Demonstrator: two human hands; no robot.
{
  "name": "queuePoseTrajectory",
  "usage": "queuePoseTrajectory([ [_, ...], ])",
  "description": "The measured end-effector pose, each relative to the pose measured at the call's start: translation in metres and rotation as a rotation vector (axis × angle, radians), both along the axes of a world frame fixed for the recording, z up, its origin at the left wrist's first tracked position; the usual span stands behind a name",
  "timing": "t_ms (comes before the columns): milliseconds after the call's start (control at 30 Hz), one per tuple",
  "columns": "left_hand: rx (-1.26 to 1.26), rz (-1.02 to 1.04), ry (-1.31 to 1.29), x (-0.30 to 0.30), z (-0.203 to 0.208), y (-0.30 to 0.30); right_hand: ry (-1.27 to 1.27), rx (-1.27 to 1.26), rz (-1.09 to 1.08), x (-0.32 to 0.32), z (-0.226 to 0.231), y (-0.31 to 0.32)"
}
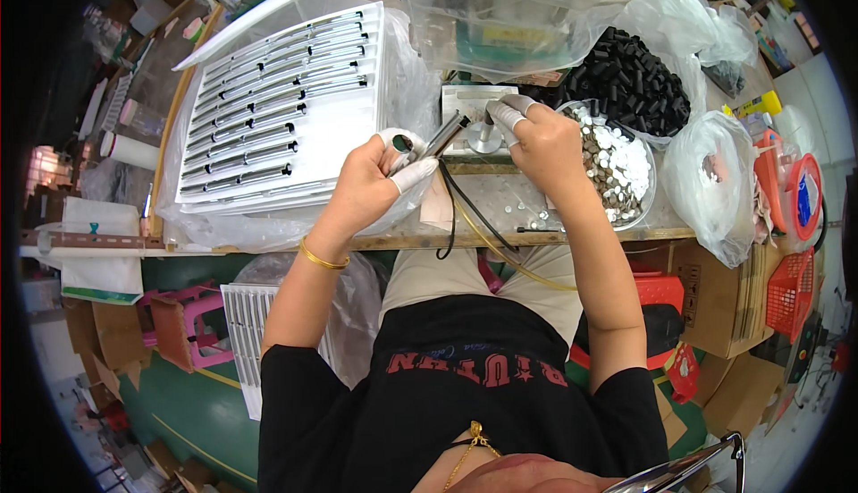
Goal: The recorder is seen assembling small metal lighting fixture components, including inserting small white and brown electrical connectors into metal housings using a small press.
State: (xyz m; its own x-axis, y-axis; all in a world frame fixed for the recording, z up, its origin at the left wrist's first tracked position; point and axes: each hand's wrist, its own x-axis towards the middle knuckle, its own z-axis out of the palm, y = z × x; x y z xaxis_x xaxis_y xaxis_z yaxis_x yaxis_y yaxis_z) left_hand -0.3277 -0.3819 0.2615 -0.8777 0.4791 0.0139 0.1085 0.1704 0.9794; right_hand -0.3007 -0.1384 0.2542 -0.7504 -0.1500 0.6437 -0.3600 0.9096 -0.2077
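My left hand (368,176), with white covers on its fingers, is closed around shiny metal tubes (441,138). One tube has a black end that points up and right; a round dark-green opening (402,143) shows between thumb and fingers. My right hand (543,143), also with white finger covers, is pinched beside a small metal fixture (483,141) with a round base. Whatever its fingertips hold is hidden or too small to name. The tubes' black end is just left of the fixture, a short gap from my right fingertips.
Rows of similar tubes lie on a white tray (335,122) at the left. Black cylindrical pieces (636,82) fill a bag at the back right, near a bowl of small silver and brown discs (620,171). A black cable (465,191) and a yellow hose (490,252) cross the table edge.
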Motion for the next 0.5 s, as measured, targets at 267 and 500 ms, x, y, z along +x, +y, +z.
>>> queuePoseTrajectory([
  [267, -0.044, -0.027, -0.167, 0.009, -0.002, 0.02, -0.007, -0.079, 0.14, 0.032, 0.02, -0.013],
  [500, -0.048, -0.074, -0.045, 0.005, -0.018, 0.046, 0.15, -0.056, -0.048, 0.026, -0.004, 0.004],
])
